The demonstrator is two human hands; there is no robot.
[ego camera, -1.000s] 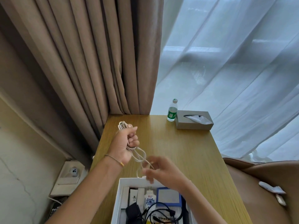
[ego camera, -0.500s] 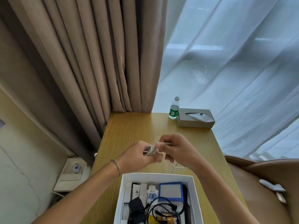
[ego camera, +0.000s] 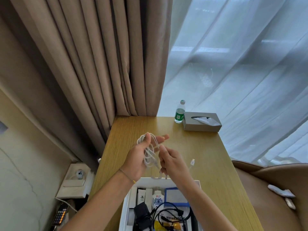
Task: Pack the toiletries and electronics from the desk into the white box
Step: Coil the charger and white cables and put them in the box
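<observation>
Loops of a white charging cable (ego camera: 150,152) hang around my left hand (ego camera: 141,157), which holds the coil above the wooden desk (ego camera: 208,155) with its thumb over the strands. My right hand (ego camera: 171,161) pinches the cable's loose end just right of the coil; the white connector tip (ego camera: 192,162) sticks out beyond it. Below both hands sits the white box (ego camera: 125,207), holding small toiletry tubes, a blue-edged case (ego camera: 175,195), a black adapter (ego camera: 141,214) and black cords.
A water bottle (ego camera: 180,112) and a grey tissue box (ego camera: 201,121) stand at the desk's far right. Beige curtains hang behind, sheer ones to the right. A brown chair (ego camera: 275,189) sits right of the desk; a wall socket with a plug (ego camera: 78,174) lies left.
The hands have shifted slightly toward the box. The left hand has opened out with the coil wrapped around it, and the right hand has dropped lower with the cable's end.
</observation>
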